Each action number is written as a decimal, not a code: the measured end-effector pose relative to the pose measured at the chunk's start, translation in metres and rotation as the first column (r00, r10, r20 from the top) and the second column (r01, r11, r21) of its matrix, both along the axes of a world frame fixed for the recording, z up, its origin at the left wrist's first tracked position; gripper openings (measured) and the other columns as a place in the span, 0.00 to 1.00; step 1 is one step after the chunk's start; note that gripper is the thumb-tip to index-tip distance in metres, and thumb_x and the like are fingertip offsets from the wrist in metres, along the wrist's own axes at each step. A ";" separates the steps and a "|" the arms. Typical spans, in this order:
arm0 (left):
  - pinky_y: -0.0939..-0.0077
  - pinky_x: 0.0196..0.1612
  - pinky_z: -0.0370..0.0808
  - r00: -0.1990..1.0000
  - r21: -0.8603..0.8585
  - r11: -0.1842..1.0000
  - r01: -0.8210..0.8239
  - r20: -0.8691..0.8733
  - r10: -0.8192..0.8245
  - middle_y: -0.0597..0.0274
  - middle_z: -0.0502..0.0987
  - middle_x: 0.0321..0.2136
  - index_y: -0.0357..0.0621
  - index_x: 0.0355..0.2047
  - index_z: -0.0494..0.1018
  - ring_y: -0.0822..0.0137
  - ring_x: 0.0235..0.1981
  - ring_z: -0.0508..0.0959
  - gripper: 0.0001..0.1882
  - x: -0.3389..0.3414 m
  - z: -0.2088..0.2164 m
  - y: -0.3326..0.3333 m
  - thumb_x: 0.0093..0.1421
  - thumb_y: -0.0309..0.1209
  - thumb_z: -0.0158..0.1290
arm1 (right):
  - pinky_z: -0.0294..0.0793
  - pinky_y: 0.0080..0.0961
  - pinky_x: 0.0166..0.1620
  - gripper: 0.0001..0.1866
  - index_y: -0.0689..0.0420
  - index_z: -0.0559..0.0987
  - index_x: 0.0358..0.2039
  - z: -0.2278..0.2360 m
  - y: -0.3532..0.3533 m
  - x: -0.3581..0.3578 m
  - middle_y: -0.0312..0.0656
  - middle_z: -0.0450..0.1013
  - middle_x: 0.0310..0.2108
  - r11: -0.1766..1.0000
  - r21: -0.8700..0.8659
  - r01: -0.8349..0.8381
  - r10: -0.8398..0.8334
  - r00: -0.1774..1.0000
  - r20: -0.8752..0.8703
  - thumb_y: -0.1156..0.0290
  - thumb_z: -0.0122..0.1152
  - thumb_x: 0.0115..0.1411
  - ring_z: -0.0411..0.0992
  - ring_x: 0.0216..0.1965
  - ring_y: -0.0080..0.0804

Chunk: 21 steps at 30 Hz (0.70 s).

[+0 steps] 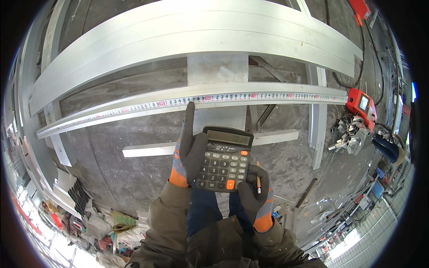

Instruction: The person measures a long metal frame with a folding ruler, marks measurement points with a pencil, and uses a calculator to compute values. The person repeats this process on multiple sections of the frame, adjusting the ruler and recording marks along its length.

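My left hand [192,149], in a dark glove with orange and grey cuff, grips the left side of a black desktop calculator [221,167]. Its index finger stretches up to the edge of a tape measure's blade [214,97]. The blade lies along a long, slim aluminium bar [147,117] and runs right to a red case [361,108] with a small screen. My right hand [255,192], gloved alike, is at the calculator's lower right corner, thumb by the bottom keys. A pencil [258,178] is tucked between its fingers, eraser end toward me.
Wide aluminium profiles [196,33] span the far side. A short bar [277,137] lies crosswise beyond the calculator. Small cut profile pieces [349,134] are heaped beneath the red case, near a dark blue tool [386,148]. Bags and cloths [123,221] lie at lower left.
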<state>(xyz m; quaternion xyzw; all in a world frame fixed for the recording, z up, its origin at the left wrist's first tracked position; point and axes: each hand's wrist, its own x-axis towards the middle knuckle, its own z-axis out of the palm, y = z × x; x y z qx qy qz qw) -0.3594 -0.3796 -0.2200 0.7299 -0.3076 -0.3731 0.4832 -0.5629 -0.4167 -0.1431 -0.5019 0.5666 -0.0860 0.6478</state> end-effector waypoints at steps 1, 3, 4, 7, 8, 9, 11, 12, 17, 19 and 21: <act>0.55 0.63 0.75 0.993 -0.016 0.999 0.045 0.106 -0.043 0.30 0.59 0.71 0.27 0.48 0.67 0.40 0.65 0.70 0.11 0.001 -0.004 0.001 0.66 0.17 0.48 | 0.78 0.25 0.46 0.22 0.65 0.67 0.61 0.000 0.000 -0.001 0.47 0.82 0.43 1.000 0.003 0.003 -0.003 1.000 0.001 0.83 0.52 0.66 0.79 0.45 0.27; 0.56 0.62 0.76 0.973 -0.054 0.995 0.081 0.221 -0.067 0.30 0.59 0.71 0.27 0.48 0.68 0.41 0.65 0.71 0.11 0.000 -0.010 0.003 0.66 0.17 0.48 | 0.78 0.25 0.46 0.22 0.65 0.67 0.61 0.000 0.000 -0.002 0.47 0.82 0.43 1.000 0.010 0.015 -0.015 1.000 0.024 0.83 0.52 0.66 0.79 0.45 0.27; 0.56 0.61 0.76 0.961 -0.069 0.993 0.096 0.266 -0.075 0.30 0.58 0.71 0.26 0.49 0.68 0.41 0.64 0.71 0.11 0.000 -0.013 0.005 0.66 0.17 0.48 | 0.78 0.25 0.46 0.22 0.65 0.67 0.61 0.000 0.000 -0.002 0.46 0.82 0.42 1.000 0.006 0.014 -0.014 1.000 0.005 0.83 0.52 0.66 0.79 0.45 0.27; 0.57 0.60 0.77 0.952 -0.083 0.991 0.106 0.295 -0.077 0.29 0.58 0.72 0.26 0.49 0.69 0.43 0.63 0.73 0.12 -0.001 -0.017 0.008 0.66 0.17 0.48 | 0.78 0.25 0.45 0.22 0.64 0.67 0.61 -0.002 0.001 -0.004 0.45 0.81 0.41 1.000 -0.025 0.001 -0.001 1.000 -0.005 0.84 0.51 0.66 0.78 0.43 0.26; 0.58 0.59 0.77 0.948 -0.088 0.990 0.109 0.310 -0.077 0.29 0.58 0.72 0.26 0.49 0.69 0.43 0.63 0.73 0.12 -0.001 -0.019 0.009 0.66 0.17 0.48 | 0.78 0.25 0.45 0.22 0.64 0.67 0.61 -0.003 0.001 -0.004 0.44 0.81 0.41 0.998 -0.051 -0.020 0.019 1.000 -0.015 0.84 0.50 0.66 0.78 0.42 0.25; 0.58 0.59 0.78 0.940 -0.093 0.989 0.115 0.332 -0.079 0.29 0.58 0.72 0.26 0.50 0.70 0.44 0.62 0.73 0.12 -0.001 -0.020 0.009 0.67 0.17 0.48 | 0.77 0.25 0.44 0.22 0.64 0.68 0.61 -0.003 0.001 -0.005 0.44 0.81 0.40 0.997 -0.076 -0.034 0.033 0.999 -0.015 0.84 0.50 0.66 0.77 0.41 0.25; 0.59 0.58 0.78 0.917 -0.100 0.985 0.140 0.389 -0.091 0.29 0.57 0.72 0.26 0.50 0.70 0.45 0.61 0.74 0.12 0.001 -0.024 0.010 0.67 0.17 0.48 | 0.76 0.25 0.43 0.22 0.64 0.68 0.60 -0.005 0.001 -0.006 0.42 0.81 0.39 0.995 -0.092 -0.042 0.040 0.999 -0.029 0.84 0.50 0.66 0.76 0.39 0.23; 0.59 0.57 0.79 0.897 -0.101 0.981 0.166 0.429 -0.107 0.29 0.57 0.72 0.26 0.50 0.70 0.45 0.61 0.75 0.13 0.002 -0.027 0.010 0.67 0.17 0.47 | 0.76 0.25 0.42 0.21 0.64 0.69 0.60 -0.005 0.001 -0.007 0.42 0.81 0.38 0.994 -0.094 -0.046 0.044 0.999 -0.026 0.84 0.49 0.66 0.75 0.38 0.23; 0.61 0.55 0.80 0.837 -0.098 0.972 0.215 0.531 -0.132 0.29 0.56 0.72 0.25 0.52 0.72 0.48 0.59 0.77 0.14 0.004 -0.034 0.011 0.67 0.17 0.47 | 0.77 0.27 0.41 0.24 0.62 0.68 0.63 -0.005 -0.001 -0.012 0.44 0.78 0.39 0.989 -0.099 -0.113 0.107 0.993 -0.058 0.81 0.55 0.66 0.75 0.39 0.27; 0.64 0.54 0.79 0.915 -0.131 0.984 0.119 0.399 -0.058 0.31 0.58 0.72 0.28 0.62 0.68 0.54 0.57 0.77 0.22 0.003 -0.031 0.007 0.67 0.18 0.45 | 0.76 0.27 0.41 0.23 0.62 0.68 0.62 -0.004 -0.001 -0.012 0.43 0.78 0.39 0.989 -0.096 -0.110 0.105 0.993 -0.057 0.81 0.55 0.66 0.74 0.39 0.26; 0.66 0.55 0.78 0.997 -0.091 0.994 -0.064 0.038 0.068 0.34 0.62 0.70 0.32 0.70 0.60 0.60 0.55 0.77 0.31 -0.004 -0.021 0.003 0.66 0.20 0.44 | 0.76 0.26 0.42 0.22 0.62 0.68 0.62 -0.003 -0.002 -0.012 0.43 0.78 0.39 0.993 -0.073 -0.096 0.092 0.994 -0.058 0.82 0.54 0.67 0.74 0.39 0.25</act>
